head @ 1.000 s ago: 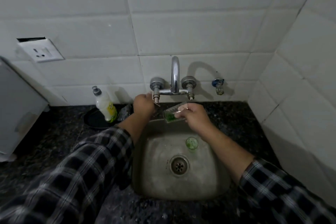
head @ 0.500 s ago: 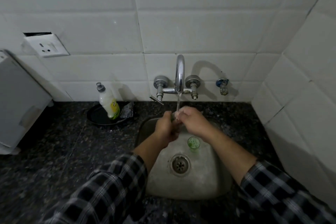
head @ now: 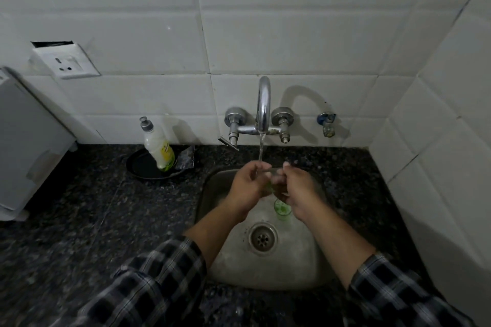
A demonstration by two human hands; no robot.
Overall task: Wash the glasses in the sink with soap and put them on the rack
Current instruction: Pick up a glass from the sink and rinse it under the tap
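Note:
A thin stream of water runs from the chrome tap (head: 263, 106) down onto a small clear glass (head: 269, 177) with a green base. My left hand (head: 247, 188) and my right hand (head: 296, 190) both grip this glass over the back of the steel sink (head: 297, 260). The fingers hide most of it. A second small green-tinted glass (head: 282, 209) stands upright in the sink basin just below my right hand, near the drain (head: 263, 238). The soap bottle (head: 159, 146), white with a yellow-green label, leans in a black dish left of the tap.
Dark speckled granite counter (head: 93, 220) surrounds the sink. A black dish (head: 140, 166) with a foil scrap holds the soap bottle. A white appliance (head: 24, 146) stands at far left. White tiled walls close in behind and on the right. A wall socket (head: 67, 61) sits upper left.
My left hand left the tap handle and came down to the glass beside my right hand. Water now runs from the spout onto the glass.

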